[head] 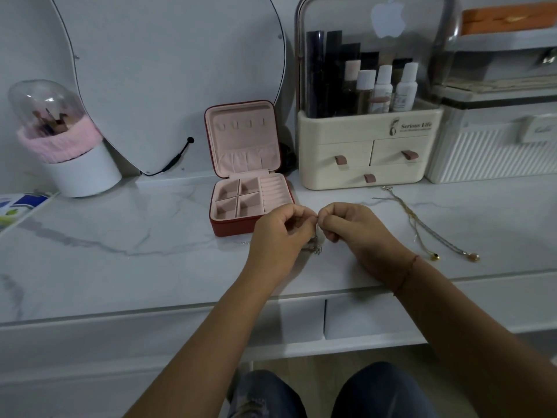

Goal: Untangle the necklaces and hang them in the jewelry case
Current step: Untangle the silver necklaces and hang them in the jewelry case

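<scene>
A red jewelry case [229, 226] with pink lining stands open on the marble tabletop, its lid upright with small hooks and nothing hanging on them. Just in front of it, my left hand [278, 233] and my right hand [355, 229] meet fingertip to fingertip, both pinching a thin silver necklace [316, 244] whose chain hangs down between them onto the table. Two other necklaces [422, 224], one gold and one darker, lie stretched out to the right with their pendants toward me.
A cream cosmetics organizer [370, 158] with drawers stands behind the laid-out necklaces, a white ribbed box [494, 155] right of it. An oval mirror [168, 79] leans behind the case. A brush holder with a clear dome [75, 164] sits far left. The table edge [180, 309] runs below my wrists.
</scene>
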Motion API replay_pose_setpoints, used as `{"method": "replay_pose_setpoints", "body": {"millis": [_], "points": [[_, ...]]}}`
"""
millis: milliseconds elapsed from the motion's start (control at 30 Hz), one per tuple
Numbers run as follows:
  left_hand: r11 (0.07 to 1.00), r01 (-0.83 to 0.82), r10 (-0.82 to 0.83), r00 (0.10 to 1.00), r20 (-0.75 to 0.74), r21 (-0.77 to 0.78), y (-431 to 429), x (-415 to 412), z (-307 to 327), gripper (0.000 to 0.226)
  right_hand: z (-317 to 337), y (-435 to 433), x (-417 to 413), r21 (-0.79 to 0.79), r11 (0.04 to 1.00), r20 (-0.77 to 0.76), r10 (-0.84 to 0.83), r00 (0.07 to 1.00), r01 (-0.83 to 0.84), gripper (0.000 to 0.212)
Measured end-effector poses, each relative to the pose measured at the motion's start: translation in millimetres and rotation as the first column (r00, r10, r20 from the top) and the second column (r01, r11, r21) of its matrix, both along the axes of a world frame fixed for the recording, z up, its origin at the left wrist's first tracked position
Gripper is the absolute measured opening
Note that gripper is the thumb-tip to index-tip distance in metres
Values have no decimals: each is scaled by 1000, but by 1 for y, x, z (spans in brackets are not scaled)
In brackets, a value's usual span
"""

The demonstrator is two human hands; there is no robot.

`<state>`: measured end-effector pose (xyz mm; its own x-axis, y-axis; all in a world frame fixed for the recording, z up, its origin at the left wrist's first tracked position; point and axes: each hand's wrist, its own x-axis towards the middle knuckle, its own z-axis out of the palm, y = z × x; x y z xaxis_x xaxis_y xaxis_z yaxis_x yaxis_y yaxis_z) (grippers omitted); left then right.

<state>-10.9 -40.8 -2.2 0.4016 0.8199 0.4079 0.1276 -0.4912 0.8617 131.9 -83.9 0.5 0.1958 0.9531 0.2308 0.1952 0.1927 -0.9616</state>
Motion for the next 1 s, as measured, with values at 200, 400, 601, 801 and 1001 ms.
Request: {"method": "replay_pose_setpoints", "body": {"millis": [200, 400, 601, 801, 1001], "points": [[998, -29, 32, 997, -68, 50, 0, 1, 0, 1, -1, -2, -2, 10, 1000, 24, 11, 1000, -11, 22], [997, -22, 23, 1000, 12, -72, 5, -1, -1, 15, -2, -3, -1, 23, 999, -1, 35, 999, -35, 21], [995, 53, -50, 998, 35, -86, 2, -3, 0, 9, -3, -3, 3, 53, 999, -2, 10, 1000, -10, 19], [992, 52, -48, 998, 44, -118, 3, -3, -1, 7, -3, -3, 2, 50, 998, 1, 25, 1000, -25, 20], [980, 81, -67, 994, 80, -184, 4, -2, 0, 11, -4, -3, 2, 62, 997, -13, 54, 998, -53, 23]]}}
